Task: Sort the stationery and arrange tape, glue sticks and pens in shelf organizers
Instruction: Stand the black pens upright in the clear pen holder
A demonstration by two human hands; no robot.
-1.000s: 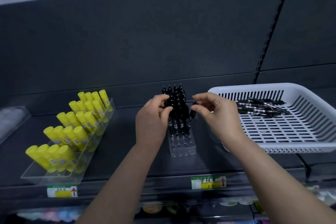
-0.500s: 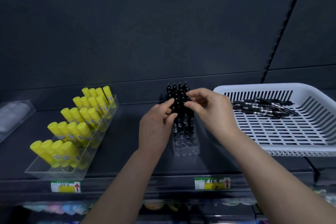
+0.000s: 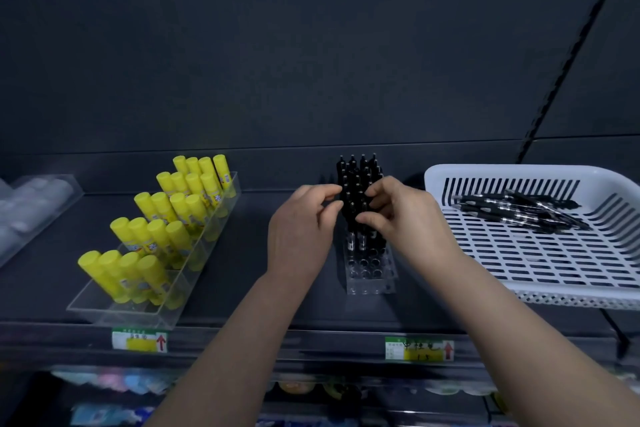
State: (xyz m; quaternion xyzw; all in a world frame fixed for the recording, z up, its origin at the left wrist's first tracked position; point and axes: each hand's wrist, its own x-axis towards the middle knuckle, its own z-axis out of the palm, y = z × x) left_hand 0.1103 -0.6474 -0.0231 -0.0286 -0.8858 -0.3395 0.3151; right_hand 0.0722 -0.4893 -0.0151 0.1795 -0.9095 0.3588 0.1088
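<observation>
Yellow glue sticks (image 3: 166, 229) are standing in full rows in a clear tray (image 3: 138, 314) toward the left end of the shelf (image 3: 242, 288), so that part is looking finished. Black pens (image 3: 356, 180) are filling the back rows of a clear rack (image 3: 370, 277) at the middle of the shelf. Its front holes are sitting empty, and loose pens (image 3: 519, 213) are lying in the white basket (image 3: 519, 172) at the right end, waiting to be moved. Pale rolls (image 3: 27, 204) at the far left edge are probably tape, but they are too blurred to judge.

Both hands are reaching over the front edge to the rack. The right hand (image 3: 405, 218) is pinching a pen (image 3: 362, 236) in the nearest filled row between thumb and fingers. The left hand (image 3: 301, 236) is hovering just beside the pens with its fingers curled, and I cannot tell whether it is holding one.
</observation>
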